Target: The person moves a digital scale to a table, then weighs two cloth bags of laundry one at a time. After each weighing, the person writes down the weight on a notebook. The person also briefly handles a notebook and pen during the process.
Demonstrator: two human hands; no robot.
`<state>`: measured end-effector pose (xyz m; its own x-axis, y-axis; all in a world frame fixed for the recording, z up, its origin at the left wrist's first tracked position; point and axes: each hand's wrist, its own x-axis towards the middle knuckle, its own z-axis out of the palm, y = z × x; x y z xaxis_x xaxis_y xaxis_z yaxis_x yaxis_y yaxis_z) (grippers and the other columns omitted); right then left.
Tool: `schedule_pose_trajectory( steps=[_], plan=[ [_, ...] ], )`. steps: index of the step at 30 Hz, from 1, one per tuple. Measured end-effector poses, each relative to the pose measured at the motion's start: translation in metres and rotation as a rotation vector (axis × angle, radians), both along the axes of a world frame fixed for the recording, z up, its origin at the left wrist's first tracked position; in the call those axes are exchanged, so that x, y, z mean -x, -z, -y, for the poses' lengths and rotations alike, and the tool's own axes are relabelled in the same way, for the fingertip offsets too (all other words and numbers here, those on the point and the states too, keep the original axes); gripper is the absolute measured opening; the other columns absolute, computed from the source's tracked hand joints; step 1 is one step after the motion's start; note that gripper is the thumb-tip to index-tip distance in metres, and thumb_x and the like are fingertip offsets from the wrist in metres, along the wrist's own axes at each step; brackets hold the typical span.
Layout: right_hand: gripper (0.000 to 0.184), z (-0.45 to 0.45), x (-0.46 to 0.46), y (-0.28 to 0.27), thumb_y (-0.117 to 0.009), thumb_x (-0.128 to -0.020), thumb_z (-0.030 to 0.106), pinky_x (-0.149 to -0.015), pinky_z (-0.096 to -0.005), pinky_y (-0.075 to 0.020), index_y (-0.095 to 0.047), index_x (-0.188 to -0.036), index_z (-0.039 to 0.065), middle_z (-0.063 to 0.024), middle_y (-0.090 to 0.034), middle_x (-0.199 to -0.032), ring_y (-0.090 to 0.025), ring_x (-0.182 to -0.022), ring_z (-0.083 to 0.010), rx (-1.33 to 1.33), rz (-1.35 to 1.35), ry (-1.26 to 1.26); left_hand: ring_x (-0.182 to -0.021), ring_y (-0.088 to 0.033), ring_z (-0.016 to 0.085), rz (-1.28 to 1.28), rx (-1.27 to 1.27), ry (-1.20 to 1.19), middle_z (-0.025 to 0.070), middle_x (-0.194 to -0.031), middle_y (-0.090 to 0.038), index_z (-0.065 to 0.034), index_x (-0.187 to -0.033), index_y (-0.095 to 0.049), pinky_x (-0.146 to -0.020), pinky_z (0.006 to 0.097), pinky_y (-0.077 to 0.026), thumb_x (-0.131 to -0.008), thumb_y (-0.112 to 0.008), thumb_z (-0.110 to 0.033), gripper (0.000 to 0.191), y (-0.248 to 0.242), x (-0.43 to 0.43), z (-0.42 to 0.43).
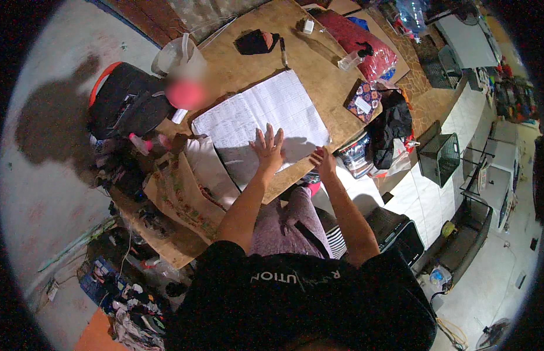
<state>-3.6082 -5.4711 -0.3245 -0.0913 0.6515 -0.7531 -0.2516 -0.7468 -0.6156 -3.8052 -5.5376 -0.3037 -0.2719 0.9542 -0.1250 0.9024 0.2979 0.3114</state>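
Note:
An open notebook (pixel 276 105) with lined pages lies on the wooden table (pixel 324 66). Handwriting covers its left page; faint lines show on the right one. My left hand (pixel 268 149) rests flat on the lower part of the notebook, fingers spread and holding nothing. At the notebook's near right corner is my right hand (pixel 325 163), its fingers curled by the page edge and the table edge. Whether it pinches the paper cannot be made out. A black pen (pixel 283 52) lies just beyond the far corner of the notebook.
A dark pouch (pixel 254 42), a white cube-shaped item (pixel 308 26), a clear bottle (pixel 350 60) and a patterned box (pixel 364 100) sit on the table. Left are a black bag (pixel 127 101) and a translucent bucket (pixel 179 55). Plastic crates (pixel 439 158) stand on the floor at right.

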Motion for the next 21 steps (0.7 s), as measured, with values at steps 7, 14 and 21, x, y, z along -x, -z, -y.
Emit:
schedule_pose_trajectory(
  steps=[7,14,21],
  plan=[
    [0.046,-0.069,-0.012,0.035,-0.071,-0.071,0.033,-0.075,-0.0391,-0.0439,-0.053,-0.099,0.0,-0.0138,-0.058,-0.094,-0.054,-0.088,-0.0283,-0.82,1.077,-0.567,-0.13,-0.007,0.046,0.019,-0.059,0.053,0.017,-0.146,-0.007,-0.0201,-0.14,-0.02,-0.09,0.0708,-0.023,-0.073,-0.065,-0.04,0.084,0.009,0.004,0.019],
    [0.09,-0.089,0.002,0.035,-0.068,-0.057,0.064,-0.089,-0.0458,-0.037,-0.046,-0.12,0.004,-0.0165,-0.05,-0.116,-0.044,-0.109,-0.0365,-0.51,1.146,-0.83,-0.13,-0.011,0.044,-0.003,0.024,-0.009,0.018,-0.145,-0.008,-0.0099,-0.139,-0.019,-0.093,0.0665,-0.024,-0.069,-0.068,-0.038,0.09,-0.002,-0.022,0.102],
    [0.056,-0.109,-0.006,-0.025,-0.071,-0.069,0.045,-0.064,-0.0278,-0.0478,-0.061,-0.096,-0.002,-0.0065,-0.064,-0.085,-0.06,-0.078,-0.0159,-0.269,0.327,-0.863,-0.13,-0.01,0.046,0.1,0.051,0.112,0.0207,-0.145,-0.006,-0.007,-0.139,-0.02,-0.099,0.061,-0.016,-0.069,-0.066,-0.03,0.087,-0.017,-0.01,0.113]
  ],
)
